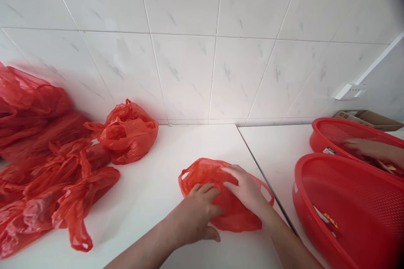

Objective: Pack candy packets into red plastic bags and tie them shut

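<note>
A red plastic carrier bag [233,218] lies on the white tabletop in front of me, its loop handles spread to the left and right. My left hand [202,210] is over the bag's left part, palm down, with fingers and thumb apart. On the right side, my right hand [242,187] rests on the bag with its fingers stretched out and the thumb apart. Whatever the bag contains is hidden by the red plastic and my hands.
Left of me lie a rounded red bag [129,134] and a heap of red bags [63,176]. Two red perforated baskets [303,193] stand on the right; another person's hand [372,151] reaches into the farther one. Behind it is a cardboard box [375,119]. A tiled wall [186,75] bounds the table.
</note>
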`<state>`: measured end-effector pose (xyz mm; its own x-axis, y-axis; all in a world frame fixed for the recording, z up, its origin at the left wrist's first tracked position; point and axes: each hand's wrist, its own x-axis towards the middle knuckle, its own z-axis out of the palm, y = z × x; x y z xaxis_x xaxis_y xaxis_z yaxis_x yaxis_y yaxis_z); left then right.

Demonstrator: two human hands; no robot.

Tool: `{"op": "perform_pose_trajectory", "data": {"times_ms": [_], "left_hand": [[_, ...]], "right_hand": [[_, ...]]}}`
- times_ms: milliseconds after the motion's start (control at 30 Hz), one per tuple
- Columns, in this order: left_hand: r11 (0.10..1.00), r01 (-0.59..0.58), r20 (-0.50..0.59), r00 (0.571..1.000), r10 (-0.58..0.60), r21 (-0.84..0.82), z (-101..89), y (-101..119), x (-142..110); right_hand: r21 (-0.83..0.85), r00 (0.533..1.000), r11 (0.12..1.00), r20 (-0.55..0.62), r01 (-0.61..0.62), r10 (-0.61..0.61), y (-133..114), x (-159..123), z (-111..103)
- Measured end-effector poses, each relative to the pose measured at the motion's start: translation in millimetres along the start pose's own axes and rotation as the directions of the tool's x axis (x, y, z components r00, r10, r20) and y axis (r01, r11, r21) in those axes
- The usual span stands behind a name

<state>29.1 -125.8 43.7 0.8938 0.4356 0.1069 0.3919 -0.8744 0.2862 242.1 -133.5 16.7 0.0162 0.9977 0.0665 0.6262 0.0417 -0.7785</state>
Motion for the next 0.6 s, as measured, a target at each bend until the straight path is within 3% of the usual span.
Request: {"op": "perform_pose_trajectory", "data": {"times_ms": [67, 167, 233, 333, 400, 467, 533, 567, 600], "left_hand": [[0.999, 0.032, 0.075, 0.997, -0.034, 0.021, 7.4, 1, -4], [0.997, 0.082, 0.121, 0.989, -0.08, -0.006, 8.4, 1, -11], [0.997, 0.067, 0.036, 0.997, -0.066, -0.027, 3.8, 0, -14], [1.0, 0.002, -0.252, 0.968, 0.002, 0.018, -2.4, -5, -19], [0.995, 0.056, -0.497, 0.868, -0.009, 0.08, -2.2, -12, -21], [0.981, 0.188, -0.704, 0.704, -0.096, 0.055, 2.5, -21, -22], [0.951, 0.295, -0.786, 0.565, -0.251, -0.092, 10.4, -29, -22], [0.927, 0.325, -0.777, 0.528, -0.344, -0.189, 15.0, -32, -22], [0.894, 0.343, -0.736, 0.518, -0.437, -0.289, 19.6, -34, -22]], "right_hand": [[-0.167, 0.999, 0.985, 0.026, 0.042, -0.038, 3, 11, 4], [-0.259, 0.997, 0.964, 0.05, 0.063, -0.052, 5, 23, 4], [-0.265, 0.997, 0.961, 0.022, 0.074, -0.07, 0, 24, 2], [-0.312, 0.982, 0.944, -0.115, 0.106, -0.149, -16, 7, -3], [-0.336, 0.946, 0.927, -0.211, 0.165, -0.245, -29, -17, -8], [-0.335, 0.914, 0.909, -0.232, 0.247, -0.333, -40, -48, -18], [-0.334, 0.896, 0.896, -0.229, 0.293, -0.379, -46, -81, -37], [-0.347, 0.9, 0.9, -0.248, 0.263, -0.359, -47, -97, -51], [-0.366, 0.91, 0.911, -0.285, 0.188, -0.302, -44, -112, -67]]}}
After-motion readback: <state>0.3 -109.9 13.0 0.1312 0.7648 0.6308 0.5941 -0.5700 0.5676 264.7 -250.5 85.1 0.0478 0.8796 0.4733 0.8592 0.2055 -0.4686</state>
